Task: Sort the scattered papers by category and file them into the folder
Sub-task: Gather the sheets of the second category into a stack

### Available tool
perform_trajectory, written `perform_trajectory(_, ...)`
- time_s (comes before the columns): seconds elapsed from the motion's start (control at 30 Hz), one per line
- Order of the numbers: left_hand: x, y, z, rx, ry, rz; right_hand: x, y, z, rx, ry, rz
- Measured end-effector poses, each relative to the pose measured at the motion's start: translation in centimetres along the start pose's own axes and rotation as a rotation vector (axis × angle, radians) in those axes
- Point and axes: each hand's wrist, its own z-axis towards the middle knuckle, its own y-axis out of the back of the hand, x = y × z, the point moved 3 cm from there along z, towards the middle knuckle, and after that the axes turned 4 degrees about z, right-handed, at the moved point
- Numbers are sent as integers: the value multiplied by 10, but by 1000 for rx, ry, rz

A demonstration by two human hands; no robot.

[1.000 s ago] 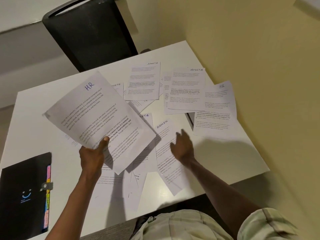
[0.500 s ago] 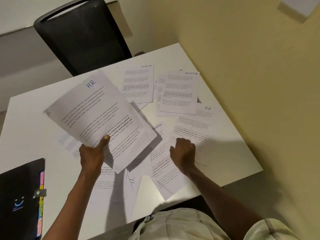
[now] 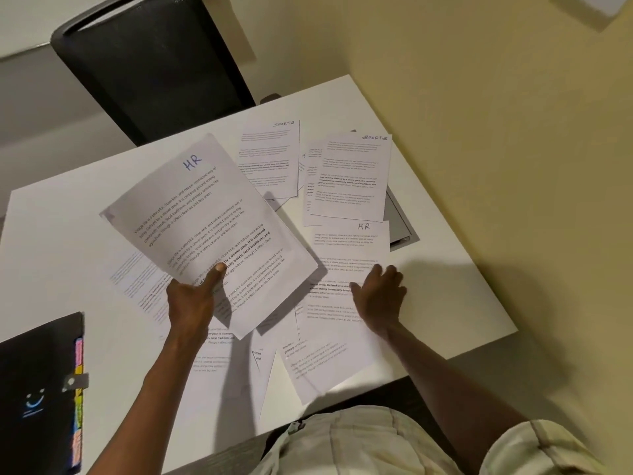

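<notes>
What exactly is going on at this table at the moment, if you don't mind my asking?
A person is sorting labelled papers. The left hand holds up a sheet marked HR, while the right hand rests on another HR sheet lying on the table. Two SPORTS sheets lie farther back, and the black folder sits closed at the near left.

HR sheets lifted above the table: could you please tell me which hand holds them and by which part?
The left hand pinches the HR sheets at their near edge, thumb on top; the right hand only presses the HR page lying flat.
</notes>
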Motion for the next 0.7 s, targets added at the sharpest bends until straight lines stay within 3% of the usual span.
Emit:
perform_trajectory(0.1, 1, 2, 3, -2, -1, -2, -7, 5, 13, 133, -266, 28)
perform_trajectory(0.33, 6, 7, 5, -9, 6, 1, -17, 9, 33, 174, -436, 222)
perform_trajectory(0.5, 4, 11, 6, -17, -6, 43, -35, 30, 32, 50, -368, 351)
perform_trajectory(0.7, 1, 14, 12, -26, 5, 65, -52, 79, 31, -161, -170, 329)
